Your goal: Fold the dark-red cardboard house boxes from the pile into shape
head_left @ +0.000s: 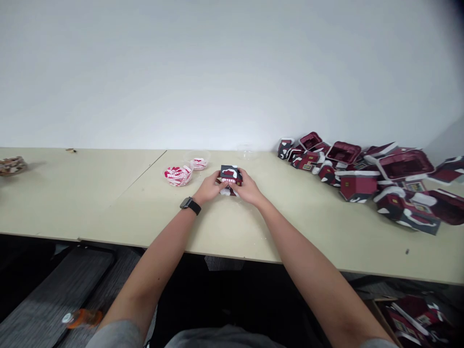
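Both hands hold a small folded-card house [231, 175] over a pale laminate table [108, 203], near its front edge. The house has a dark roof, maroon walls and glossy white scalloped trim. The fingers of the left hand [207, 189] and the right hand [250, 188] are curled and clamped on its sides, with the fingertips [220, 185] close together at the front. A white paper strip [225, 192] sticks out beneath. A black smartwatch [190, 205] with a ribbed strap circles the left wrist.

Just left of the hands, two clear plastic bowls [177, 175] hold red-and-white die-cut paper strips. Farther right, a heap of maroon card houses [357, 187] lies tumbled, some open-bottomed, with tiny yellow printed windows. More card pieces sit in a cardboard box [413, 319] below the table.
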The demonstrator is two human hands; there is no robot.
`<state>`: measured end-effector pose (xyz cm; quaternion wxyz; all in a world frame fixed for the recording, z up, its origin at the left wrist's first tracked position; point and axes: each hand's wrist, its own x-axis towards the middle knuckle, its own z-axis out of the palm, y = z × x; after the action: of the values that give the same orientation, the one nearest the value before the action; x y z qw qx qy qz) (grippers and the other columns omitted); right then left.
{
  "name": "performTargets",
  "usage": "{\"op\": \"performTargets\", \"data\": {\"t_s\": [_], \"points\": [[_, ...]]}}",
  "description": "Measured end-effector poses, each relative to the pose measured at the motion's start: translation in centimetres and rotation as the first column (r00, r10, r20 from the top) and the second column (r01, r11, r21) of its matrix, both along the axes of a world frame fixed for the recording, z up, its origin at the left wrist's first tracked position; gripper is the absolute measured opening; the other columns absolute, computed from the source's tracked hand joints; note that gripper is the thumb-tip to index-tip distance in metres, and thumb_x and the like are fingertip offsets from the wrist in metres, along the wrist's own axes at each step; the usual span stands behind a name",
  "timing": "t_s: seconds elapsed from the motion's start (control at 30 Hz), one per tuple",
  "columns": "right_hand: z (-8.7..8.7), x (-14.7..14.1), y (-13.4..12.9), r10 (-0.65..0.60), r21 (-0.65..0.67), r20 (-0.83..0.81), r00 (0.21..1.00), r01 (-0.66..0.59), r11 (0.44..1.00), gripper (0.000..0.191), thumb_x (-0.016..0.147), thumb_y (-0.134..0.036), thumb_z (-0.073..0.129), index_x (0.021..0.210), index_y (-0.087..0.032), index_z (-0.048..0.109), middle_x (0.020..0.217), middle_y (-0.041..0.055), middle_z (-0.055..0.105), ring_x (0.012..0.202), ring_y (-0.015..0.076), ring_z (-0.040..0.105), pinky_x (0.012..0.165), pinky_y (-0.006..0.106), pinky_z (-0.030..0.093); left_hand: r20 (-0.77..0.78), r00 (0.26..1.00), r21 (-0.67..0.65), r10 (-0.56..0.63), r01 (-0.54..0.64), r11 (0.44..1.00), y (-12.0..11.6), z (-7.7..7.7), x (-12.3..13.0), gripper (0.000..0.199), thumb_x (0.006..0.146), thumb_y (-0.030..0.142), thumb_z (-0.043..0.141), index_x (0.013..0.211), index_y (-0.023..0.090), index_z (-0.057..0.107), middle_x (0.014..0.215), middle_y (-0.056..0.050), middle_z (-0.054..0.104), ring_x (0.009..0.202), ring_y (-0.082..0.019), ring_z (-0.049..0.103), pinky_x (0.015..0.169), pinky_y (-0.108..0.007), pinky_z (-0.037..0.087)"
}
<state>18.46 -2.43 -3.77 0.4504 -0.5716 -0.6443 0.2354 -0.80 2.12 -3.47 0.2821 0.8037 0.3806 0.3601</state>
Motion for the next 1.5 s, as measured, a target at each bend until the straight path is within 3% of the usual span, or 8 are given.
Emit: {"op": "performTargets", "data": {"t_s": [0.93,1.5], "points": [[0.37,-0.09,-0.25,0.016,-0.012,0.011,1.0,-0.016,1.0,0.071,0.088,-0.034,0.07,0.153,-0.018,0.044,0.15,0.0159,0.06,0.132,0.0311,0.062,0.116,0.05,0.047,-0.013,1.0,-0.005,0.012,-0.012,1.0,-0.21,0.27,0.08,0.053,0.092,0.048,0.065,0.135,0.016,0.06,0.129,-0.012,0.073,0.108,-0.029,0.07,0.095,-0.042,0.054],[0.07,-0.03,-0.05,0.007,-0.012,0.01,1.0,-0.007,1.0,0.072,0.088,-0.035,0.071,0.153,-0.018,0.044,0.148,0.0158,0.061,0.132,0.0317,0.061,0.115,0.051,0.048,-0.013,1.0,0.008,0.002,-0.002,1.0,0.06,0.02,-0.02,0.055,0.093,0.054,0.064,0.133,0.016,0.061,0.126,-0.013,0.074,0.108,-0.03,0.07,0.094,-0.041,0.054]]}}
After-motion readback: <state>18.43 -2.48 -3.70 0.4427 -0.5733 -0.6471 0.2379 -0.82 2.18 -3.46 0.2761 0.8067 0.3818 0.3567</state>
